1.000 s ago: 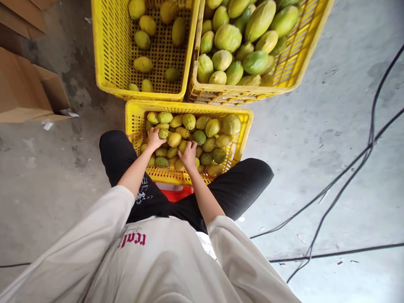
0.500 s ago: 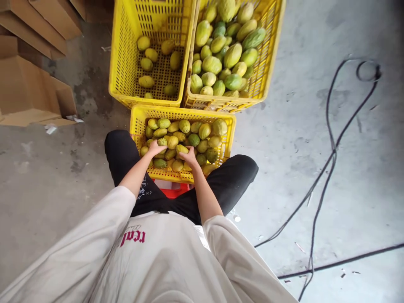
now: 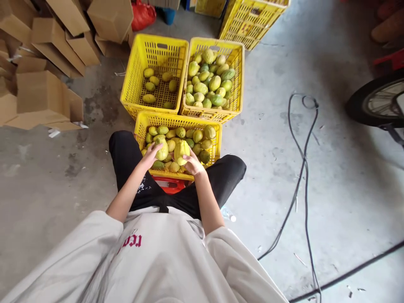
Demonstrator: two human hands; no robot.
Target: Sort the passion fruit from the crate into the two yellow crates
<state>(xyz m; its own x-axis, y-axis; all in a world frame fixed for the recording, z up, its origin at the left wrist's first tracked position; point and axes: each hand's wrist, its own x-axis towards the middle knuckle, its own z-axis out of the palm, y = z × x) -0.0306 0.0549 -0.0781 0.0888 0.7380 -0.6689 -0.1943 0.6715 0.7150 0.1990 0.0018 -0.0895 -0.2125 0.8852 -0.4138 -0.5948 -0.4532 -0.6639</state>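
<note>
My left hand is closed around a yellow-green papaya, lifted a little over the low yellow crate between my knees. In my right hand is a second, yellower papaya with ridged sides, held upright with the fingers at its right and lower side. The two held fruits are close together, with a small gap between them. Below and behind them, several green and yellow papayas fill the low crate. My hands and the held fruits hide part of the pile.
Beyond the low crate stand a yellow crate with several papayas on its bottom and a fuller crate. Cardboard boxes lie at left. A black cable crosses the floor at right, near a wheel. Another crate stands farther back.
Both hands have come up from the pile, each now with a papaya raised in it. My view has tilted up, bringing the wheel and the far crate into sight.
</note>
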